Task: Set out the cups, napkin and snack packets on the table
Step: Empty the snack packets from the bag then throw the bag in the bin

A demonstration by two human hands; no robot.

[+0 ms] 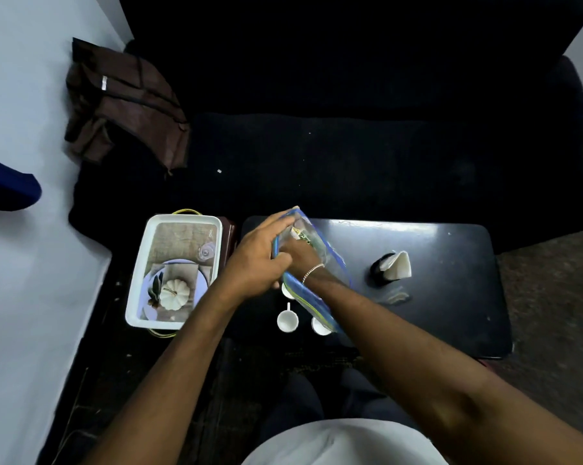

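I hold one clear plastic pouch (311,263) with a blue zip edge above the near left part of the black table (451,297). It is see-through and crinkled, and something small and pale with green shows inside near its far end; I cannot tell how many packets it holds. Its long axis runs from the far left, up by my left fingertips, down toward the near right, where its striped blue and green edge hangs over the cups.

My left hand (254,260) grips the pouch's left rim, fingers curled over the blue edge. My right hand (298,255) is inside the pouch up to the wrist, where a silver bracelet (313,271) shows; through the plastic I cannot tell whether its fingers have closed on anything.

I count three white cups on the table under the pouch: one in full view with its handle pointing away from me (287,320), and two part hidden by the plastic (320,325) (287,290).

Farther right on the table one folded white napkin (399,265) stands in a dark holder (380,268).

Left of the table sits one white tray (139,283) printed with a plate and pumpkin picture. Beyond lies a dark sofa (350,146) with a brown bag (125,109) at its left end.
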